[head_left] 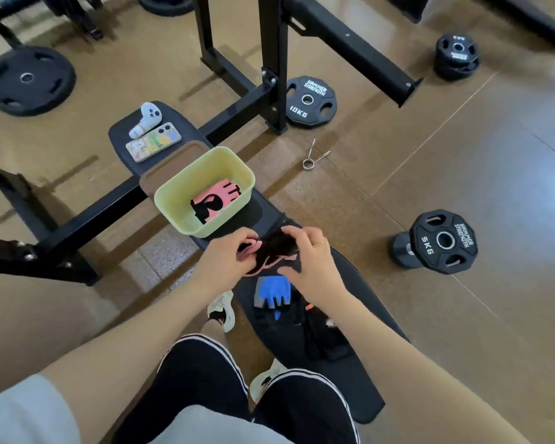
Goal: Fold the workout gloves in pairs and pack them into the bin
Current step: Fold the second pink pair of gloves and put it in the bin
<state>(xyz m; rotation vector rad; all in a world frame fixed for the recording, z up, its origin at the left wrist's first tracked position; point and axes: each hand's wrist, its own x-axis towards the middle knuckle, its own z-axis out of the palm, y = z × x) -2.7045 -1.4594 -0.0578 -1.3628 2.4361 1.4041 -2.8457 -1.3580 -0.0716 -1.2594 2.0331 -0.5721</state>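
A pale green bin (173, 195) stands on the black bench (350, 283), with a pink and black glove pair (215, 200) lying inside it. Just in front of the bin, my left hand (228, 254) and my right hand (308, 254) both grip a black and pink glove (274, 251) held above the bench. Below my hands a blue and grey glove (273, 293) lies flat on the bench. Several black gloves (321, 334) lie in a heap nearer to me.
A brown lid (170, 165) sits under the bin's far side. Beyond it on the bench lie a phone (153, 144) and a white controller (146, 118). Weight plates (311, 100) (442, 240), a spring clip (314, 155) and black rack frames (269, 59) occupy the floor around.
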